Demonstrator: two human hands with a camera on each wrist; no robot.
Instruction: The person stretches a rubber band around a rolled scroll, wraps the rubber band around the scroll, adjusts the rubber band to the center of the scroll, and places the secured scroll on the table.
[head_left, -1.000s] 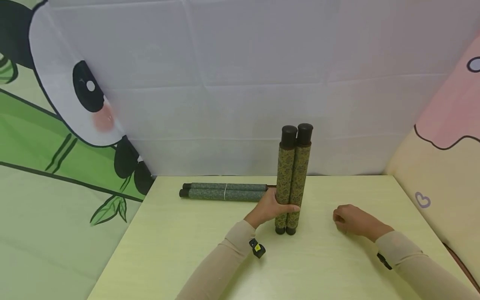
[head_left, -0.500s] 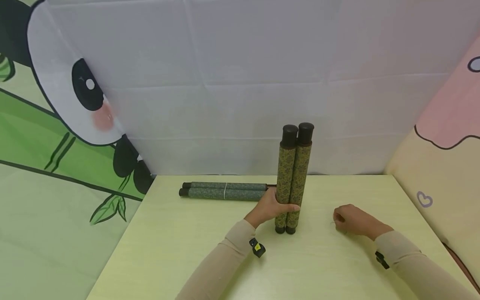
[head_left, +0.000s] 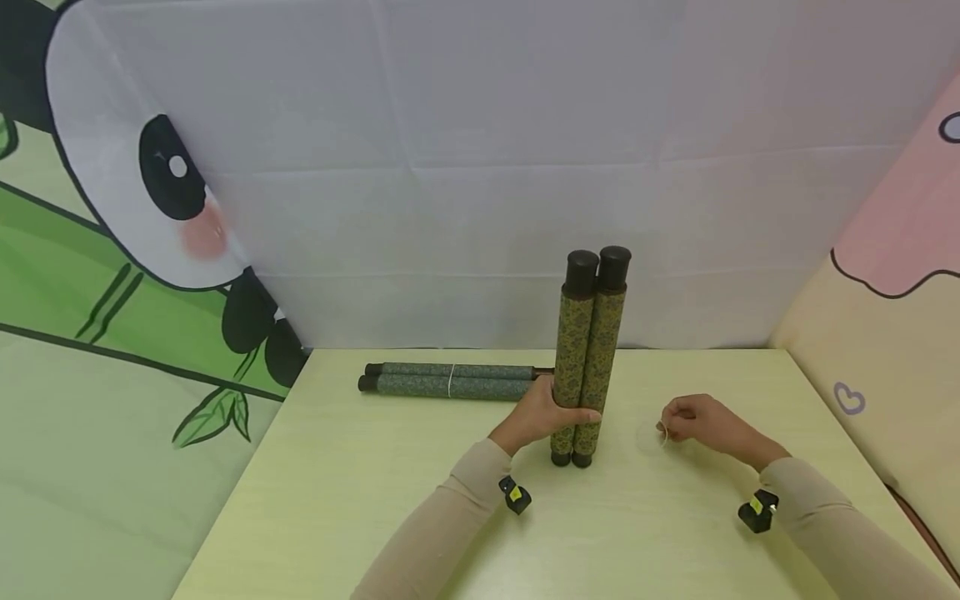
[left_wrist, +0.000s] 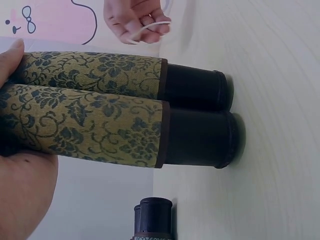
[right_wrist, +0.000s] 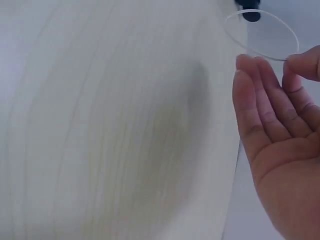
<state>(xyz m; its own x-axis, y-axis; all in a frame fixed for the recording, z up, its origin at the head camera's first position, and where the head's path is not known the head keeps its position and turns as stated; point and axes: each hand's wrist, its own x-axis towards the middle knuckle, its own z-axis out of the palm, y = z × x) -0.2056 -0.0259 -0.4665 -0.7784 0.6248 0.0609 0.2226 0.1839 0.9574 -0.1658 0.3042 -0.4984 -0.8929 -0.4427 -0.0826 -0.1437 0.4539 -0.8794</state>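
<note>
Two hanging scrolls (head_left: 572, 350) in gold-brown floral brocade with black knobs stand upright side by side on the table. My left hand (head_left: 531, 421) grips both near their lower ends, thumb across the front. In the left wrist view their black end knobs (left_wrist: 200, 137) meet the tabletop. To the right, my right hand (head_left: 705, 427) pinches a thin whitish rubber band (right_wrist: 298, 42) between thumb and index finger. The band hangs as a loose round loop in the right wrist view, with the other fingers extended beside it.
Behind my left hand, two green patterned scrolls (head_left: 420, 387) lie flat on the pale wooden table (head_left: 360, 483), bound by a white band (head_left: 451, 382). Their right ends are partly hidden. A white cloth (head_left: 450, 250) hangs behind the table, with printed cartoon cloths at both sides.
My right hand has turned and lifted slightly, so the rubber band now shows at its fingertips. My left hand and the brown scrolls stay almost in place.
</note>
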